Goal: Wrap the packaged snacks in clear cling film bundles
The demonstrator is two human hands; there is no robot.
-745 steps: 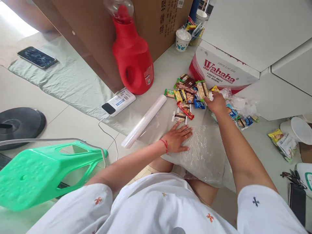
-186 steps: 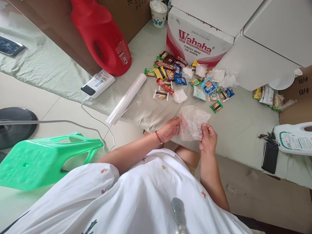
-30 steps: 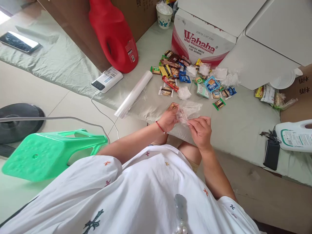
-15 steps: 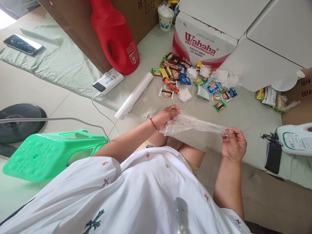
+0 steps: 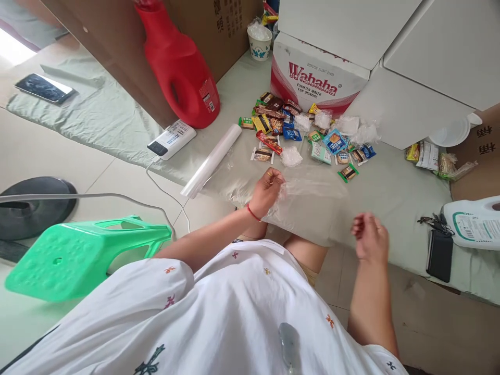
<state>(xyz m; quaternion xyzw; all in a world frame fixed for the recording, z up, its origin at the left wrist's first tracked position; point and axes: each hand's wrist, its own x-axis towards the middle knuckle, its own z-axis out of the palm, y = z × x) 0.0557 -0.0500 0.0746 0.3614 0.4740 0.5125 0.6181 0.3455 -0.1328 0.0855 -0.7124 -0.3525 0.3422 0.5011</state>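
My left hand (image 5: 267, 194), with a red string bracelet at the wrist, is closed on a thin clear plastic film (image 5: 304, 211). The film spreads to the right over my lap and the cloth's near edge. My right hand (image 5: 370, 235) is apart from my left, to the right of the film; it is blurred and its fingers are curled, so what it may hold does not show. A roll of clear film (image 5: 213, 160) lies to the left. Small wrapped snacks (image 5: 275, 125) and crumpled clear plastic bundles (image 5: 291, 156) lie in a pile beyond my hands.
A Wahaha box (image 5: 316, 78) stands behind the snacks. On the left are a red jug (image 5: 182, 67), a white power bank (image 5: 172, 139), a phone (image 5: 45, 87) and a green stool (image 5: 58, 260). A white bottle (image 5: 474, 224) and black case (image 5: 439, 255) lie right.
The film stretched tight between my hands now hangs loose and wider from my left hand. My right hand no longer visibly pulls its end and has moved slightly down.
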